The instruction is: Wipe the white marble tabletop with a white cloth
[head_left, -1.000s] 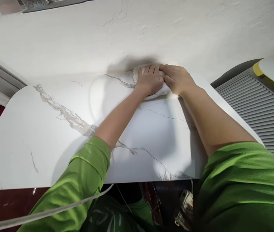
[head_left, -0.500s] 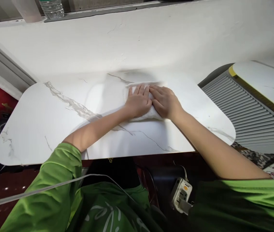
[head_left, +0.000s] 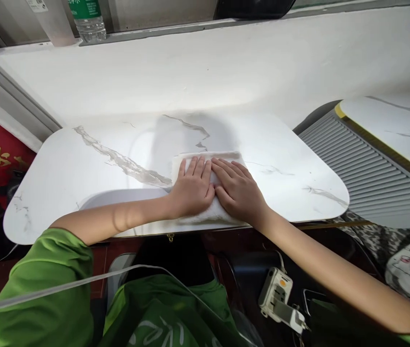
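A folded white cloth (head_left: 208, 217) lies flat on the white marble-patterned tabletop (head_left: 118, 159), close to its near edge. My left hand (head_left: 192, 190) presses down on the cloth's left half with fingers stretched out. Beside it, my right hand (head_left: 239, 193) rests flat on the right half, fingers extended and pointing up and left. The two hands touch near the thumbs and index fingers. Both palms cover much of the cloth; its far edge shows beyond the fingertips.
A white wall backs the table, with a water bottle (head_left: 88, 21) and a frosted cup (head_left: 55, 21) on the ledge above. Below the near edge sits a power strip (head_left: 276, 291) with something plugged in. A pale cable (head_left: 82, 278) crosses in front of me. A ribbed cabinet (head_left: 367, 173) stands right.
Both hands have slid the cloth toward me, from mid-table to the near edge, and slightly left. The view has shifted a little too.
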`<state>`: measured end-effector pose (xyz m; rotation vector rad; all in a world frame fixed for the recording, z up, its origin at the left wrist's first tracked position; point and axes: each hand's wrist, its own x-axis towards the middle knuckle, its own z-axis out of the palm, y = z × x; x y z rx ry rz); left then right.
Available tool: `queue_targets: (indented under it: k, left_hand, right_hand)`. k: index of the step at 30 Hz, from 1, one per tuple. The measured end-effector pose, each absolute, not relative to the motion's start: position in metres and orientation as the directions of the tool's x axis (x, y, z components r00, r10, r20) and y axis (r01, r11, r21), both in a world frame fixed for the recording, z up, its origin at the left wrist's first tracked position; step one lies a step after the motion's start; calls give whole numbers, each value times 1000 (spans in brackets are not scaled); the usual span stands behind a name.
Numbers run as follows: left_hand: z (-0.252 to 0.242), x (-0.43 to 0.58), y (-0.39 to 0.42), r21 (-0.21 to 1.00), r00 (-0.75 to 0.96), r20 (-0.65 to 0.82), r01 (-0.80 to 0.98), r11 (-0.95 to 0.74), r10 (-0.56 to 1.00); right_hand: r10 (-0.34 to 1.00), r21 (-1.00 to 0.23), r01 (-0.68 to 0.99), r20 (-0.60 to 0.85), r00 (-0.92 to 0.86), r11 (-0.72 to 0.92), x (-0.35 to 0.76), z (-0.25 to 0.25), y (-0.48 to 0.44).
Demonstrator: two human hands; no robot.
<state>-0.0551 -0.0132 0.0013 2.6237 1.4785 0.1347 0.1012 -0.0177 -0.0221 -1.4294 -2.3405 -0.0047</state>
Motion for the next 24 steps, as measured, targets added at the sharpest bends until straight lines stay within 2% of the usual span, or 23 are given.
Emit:
queue_targets:
  k: [7,13,24]
  left_hand:
    - [1,-62,30,165,469,24,869,-466,883]
    - [0,-74,80,162,397,22,904,-395,918]
    - [-10,-91,173,204,409,86,885,-418,908]
  right_hand:
    - [855,-214,858,356,-377,467,87,-24,31]
    - [841,-195,836,313,-442,513,73,-28,97]
    - [861,-209,850,289,-418,483,60,-38,190]
